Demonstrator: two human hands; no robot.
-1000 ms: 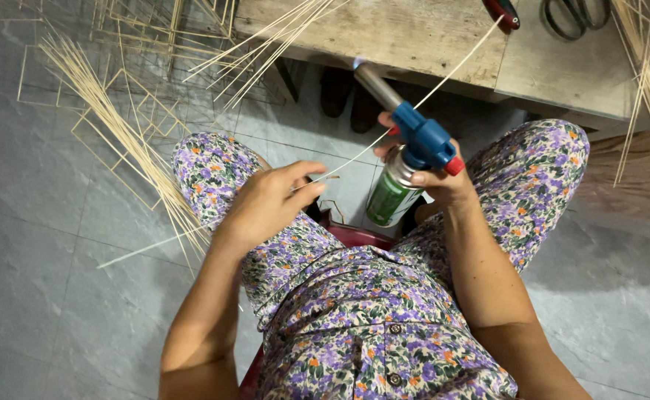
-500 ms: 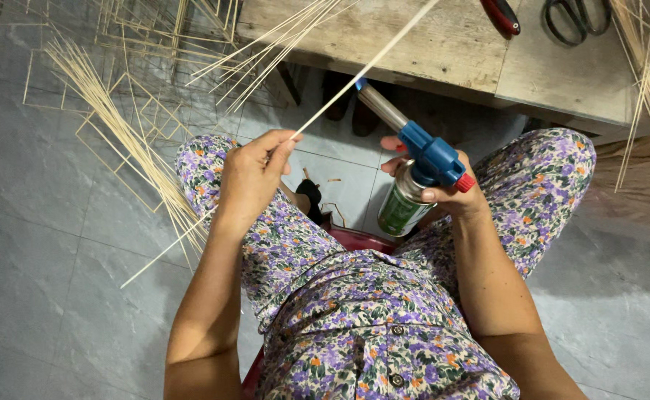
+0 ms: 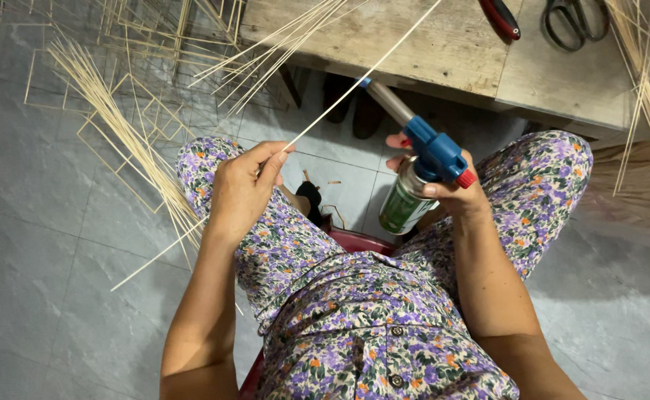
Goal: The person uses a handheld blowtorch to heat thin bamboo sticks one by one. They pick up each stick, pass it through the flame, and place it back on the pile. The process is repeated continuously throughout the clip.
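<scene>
From the head view, a grey tiled floor (image 3: 58,244) lies strewn with bamboo strips, and a worn wooden bench (image 3: 443,52) stands ahead of the knees. The left hand (image 3: 240,189) pinches a long thin bamboo strip (image 3: 362,78), which slants from lower left up to the upper right, crossing just over the torch nozzle. The right hand (image 3: 451,196) is wrapped around a blue-headed gas torch (image 3: 425,174), nozzle angled up-left toward the strip, elbow bent close to the lap.
</scene>
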